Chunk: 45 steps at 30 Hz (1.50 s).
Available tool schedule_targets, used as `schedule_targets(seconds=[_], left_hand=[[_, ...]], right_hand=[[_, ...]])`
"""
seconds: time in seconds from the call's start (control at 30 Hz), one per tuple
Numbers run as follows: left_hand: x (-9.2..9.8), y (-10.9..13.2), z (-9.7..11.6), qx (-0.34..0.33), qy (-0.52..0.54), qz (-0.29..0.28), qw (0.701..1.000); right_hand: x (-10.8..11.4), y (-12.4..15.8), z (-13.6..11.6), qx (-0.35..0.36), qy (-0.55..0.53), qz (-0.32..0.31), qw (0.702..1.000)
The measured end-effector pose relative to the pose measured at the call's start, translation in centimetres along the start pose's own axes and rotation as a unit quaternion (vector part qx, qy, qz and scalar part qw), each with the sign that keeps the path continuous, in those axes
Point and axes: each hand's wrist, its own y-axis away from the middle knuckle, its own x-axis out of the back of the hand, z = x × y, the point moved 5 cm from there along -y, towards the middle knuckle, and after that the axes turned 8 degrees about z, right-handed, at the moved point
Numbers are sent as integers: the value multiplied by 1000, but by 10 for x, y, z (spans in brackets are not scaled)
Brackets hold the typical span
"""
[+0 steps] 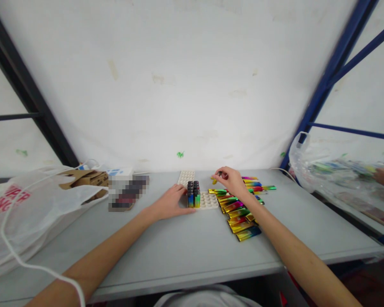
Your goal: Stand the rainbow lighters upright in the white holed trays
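A right hand pinches a yellow, dark-topped lighter over the tabletop, while the left hand, spread open, curves around upright lighters in a white tray. A nudge from its thumb could topple them; a slack pinch could drop the yellow one among shiny pieces strewn nearby.

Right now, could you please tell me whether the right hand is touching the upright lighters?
Apart. The head view shows it: a strip of grey table lies between the right hand and the upright lighters.
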Motion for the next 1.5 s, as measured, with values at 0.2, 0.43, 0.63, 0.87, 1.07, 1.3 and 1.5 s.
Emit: schedule_targets(seconds=[0.2, 0.43, 0.63, 0.87, 1.07, 1.3, 1.5], left_hand=[[5, -1, -9, -2, 50, -23, 998], [16, 1, -12, 0, 91, -47, 995], [13, 2, -14, 6, 79, -53, 995], [13, 4, -12, -6, 73, -49, 996], [11, 4, -11, -8, 70, -50, 996], [11, 4, -12, -11, 72, -47, 996], [12, 4, -12, -7, 77, -42, 996]], right_hand=[[-14, 6, -14, -67, -215, -8, 974], [-28, 17, -40, -91, -272, -66, 956], [-36, 23, -52, -95, -258, -75, 958], [-44, 27, -49, -170, -235, -71, 954], [-52, 32, -38, -234, -174, -36, 956], [-56, 33, -35, -242, -199, -32, 949], [-54, 31, -33, -229, -176, -22, 957]])
